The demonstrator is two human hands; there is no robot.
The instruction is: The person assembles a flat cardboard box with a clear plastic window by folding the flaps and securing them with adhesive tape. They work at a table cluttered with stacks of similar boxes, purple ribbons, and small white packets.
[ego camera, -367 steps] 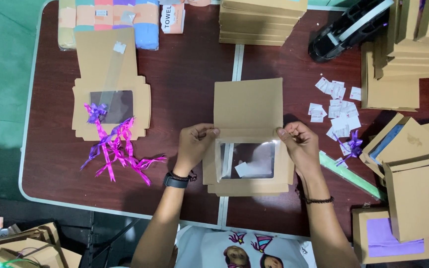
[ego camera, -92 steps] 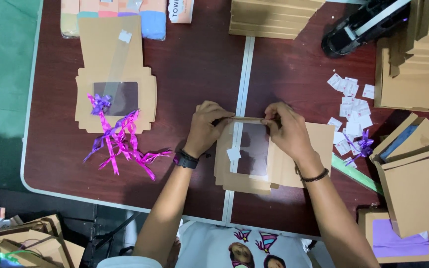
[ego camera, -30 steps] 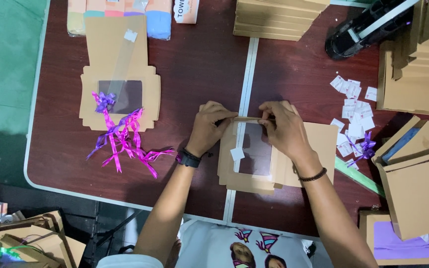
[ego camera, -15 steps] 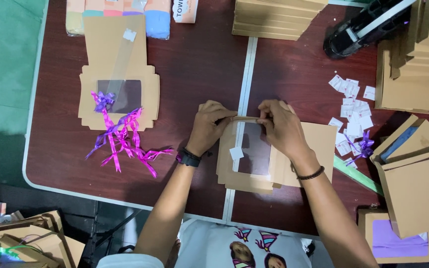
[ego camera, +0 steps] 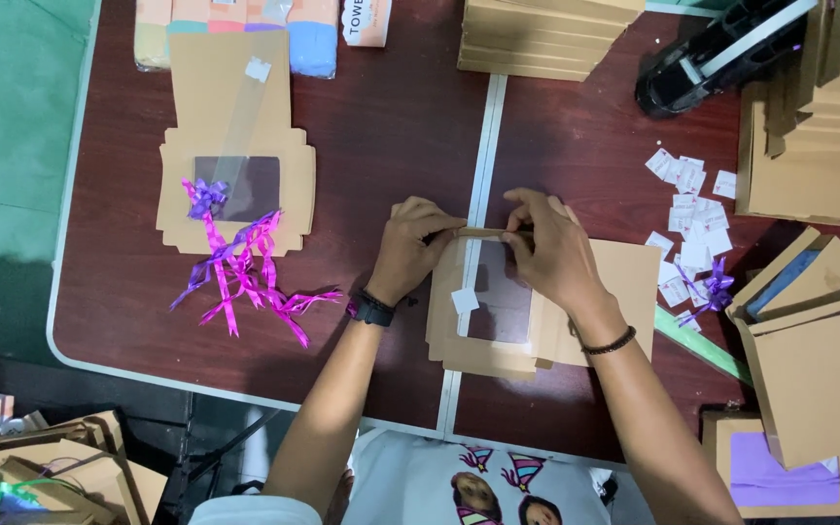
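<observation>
Both forearms come up from the bottom edge, angled in toward each other, wrists bent so the fingers meet at the far edge of the box (ego camera: 527,311). Left hand (ego camera: 415,243), black watch at the wrist, fingers curled and pinching the box's top flap from the left. Right hand (ego camera: 546,248), dark band on the wrist, thumb and fingers clamped on the same flap from the right. Fingertips nearly touching in the middle.

Box is flat brown card w/ a clear window, lying across the table (ego camera: 391,126) seam, mostly under and just below the hands; a small white tag shows on its left side.

Room: bare tabletop left of the left hand, up to the ribbons (ego camera: 245,272), which lie over a second window box (ego camera: 235,146). Right side is tighter: white slips (ego camera: 697,209) near the right hand, then card stacks (ego camera: 809,146) and open boxes (ego camera: 814,350) at the table's right edge. Tape dispenser (ego camera: 712,53) far top right, well apart. More card stacked top centre.
</observation>
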